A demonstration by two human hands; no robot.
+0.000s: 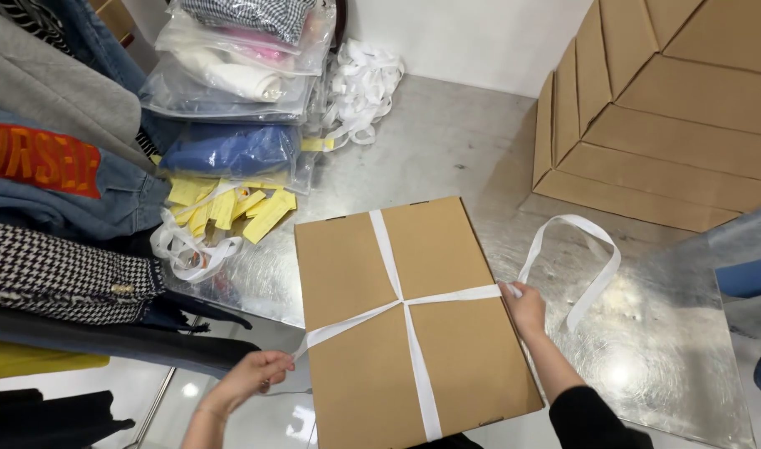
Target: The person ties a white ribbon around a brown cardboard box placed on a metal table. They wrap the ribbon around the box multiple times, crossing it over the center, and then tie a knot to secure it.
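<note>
While two hands pull one strap (397,306): one box (347,274).

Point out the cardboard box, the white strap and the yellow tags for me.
cardboard box (347,274): head view, bare upper left panel of its top.
white strap (404,301): head view, where the bands cross on the box.
yellow tags (268,214): head view, rightmost tag of the pile.

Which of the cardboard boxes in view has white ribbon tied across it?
The flat cardboard box between the left hand and right hand, crossed by white ribbon. The stacked boxes at upper right carry none.
</note>
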